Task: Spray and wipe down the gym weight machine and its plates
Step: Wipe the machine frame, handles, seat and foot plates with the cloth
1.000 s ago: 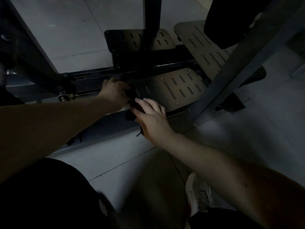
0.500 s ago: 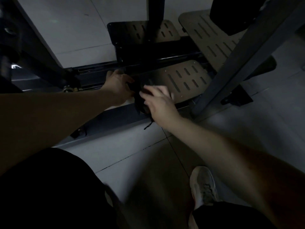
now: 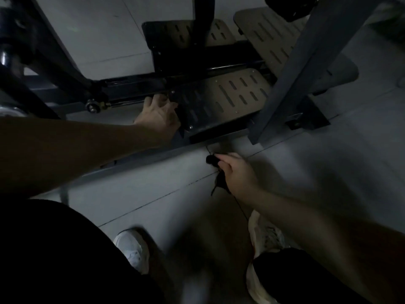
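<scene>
Across the upper part of the view, the weight machine (image 3: 131, 86): dark steel rails and posts set low on the pale tiled floor (image 3: 153, 189), rigid and far too heavy to shift under a wipe, so safe to lean on. Slanting over its right side, a grey beam (image 3: 306, 62). At the centre of the machine, the slotted plate (image 3: 225, 99), flat, hard metal, probably slick once sprayed, with slots and screw heads likely to snag loose threads; best pressed from above with a flat pad rather than dragged by an edge. Hands well apart. Left hand (image 3: 157, 115) braced at the plate's near-left corner, fingers bent towards the rail; hooked over the edge or merely resting there, impossible to tell in this dim light. Right hand (image 3: 236, 172) curled round the black cloth (image 3: 220, 183), clear of the plate and held over the floor just beside the base rail. Cloth itself soft, light and limp, frayed strands dangling below the fist; better bunched in the palm, tails tucked in. Below, two pale shoes (image 3: 131, 246). No spray bottle in sight.
</scene>
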`<state>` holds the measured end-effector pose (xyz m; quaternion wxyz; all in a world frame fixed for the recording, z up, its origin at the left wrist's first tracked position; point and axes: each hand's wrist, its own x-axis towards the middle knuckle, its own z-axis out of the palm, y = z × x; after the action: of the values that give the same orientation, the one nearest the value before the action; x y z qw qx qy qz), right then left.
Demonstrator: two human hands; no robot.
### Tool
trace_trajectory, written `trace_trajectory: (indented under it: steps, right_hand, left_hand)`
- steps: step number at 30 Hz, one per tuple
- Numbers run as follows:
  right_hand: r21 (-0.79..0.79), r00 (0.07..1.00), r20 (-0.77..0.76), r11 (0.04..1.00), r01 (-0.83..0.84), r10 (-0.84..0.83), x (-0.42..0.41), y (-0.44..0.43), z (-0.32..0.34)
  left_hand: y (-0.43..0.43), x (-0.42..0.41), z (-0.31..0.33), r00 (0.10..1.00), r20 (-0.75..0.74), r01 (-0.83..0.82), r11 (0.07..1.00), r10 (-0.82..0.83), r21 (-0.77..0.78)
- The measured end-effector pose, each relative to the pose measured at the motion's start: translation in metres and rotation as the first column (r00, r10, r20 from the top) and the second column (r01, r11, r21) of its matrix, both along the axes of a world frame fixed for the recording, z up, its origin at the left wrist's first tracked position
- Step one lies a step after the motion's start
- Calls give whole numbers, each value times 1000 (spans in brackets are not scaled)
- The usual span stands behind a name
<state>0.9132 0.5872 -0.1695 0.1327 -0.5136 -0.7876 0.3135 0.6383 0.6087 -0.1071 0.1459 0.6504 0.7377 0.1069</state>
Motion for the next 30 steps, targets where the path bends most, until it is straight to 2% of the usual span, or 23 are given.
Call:
trace_trajectory:
  steps: [2,5,9,11,14,16,18,20,24,27,30]
  right_hand:
    - [-268,983,-77,953,140,-166,-4,2,11]
    - [-351,986,-27,926,142,-162,-11,9,30]
    - [-437,988,47,886,154,-149,-16,18,46]
    - [-521,978,6,834,182,-209,-24,15,43]
    - [-702,927,-104,687,188,-360,-44,3,24]
    - [-747,889,-127,632,205,-440,-60,-2,6]
    - [-722,888,-104,648,242,-448,-73,-4,-17]
    - [-640,897,-56,705,304,-438,-82,0,-32]
    - [-485,867,-93,783,389,-489,-87,34,-48]
    - [-170,920,88,904,391,-382,-71,71,-56]
    - [-28,928,218,949,315,-302,-56,102,-74]
  left_hand:
    - [-18,0,-7,999,-23,33,999,-34,-17]
    - [-50,-3,-22,989,-110,79,986,-96,-147]
    - [-92,-10,-37,989,-102,66,946,-104,-317]
    - [-111,-15,-47,988,-117,55,930,-104,-363]
    - [-126,-23,-63,985,-150,18,927,-80,-376]
    - [-130,-29,-77,985,-165,-16,928,-49,-373]
    - [-130,-35,-88,987,-156,-37,919,-27,-392]
    - [-128,-41,-96,987,-158,-63,914,-1,-401]
    - [-118,-47,-112,986,-163,-93,921,33,-378]
    - [-117,-47,-124,985,-170,-97,932,39,-350]
    - [-117,-44,-133,975,-221,-107,939,35,-327]
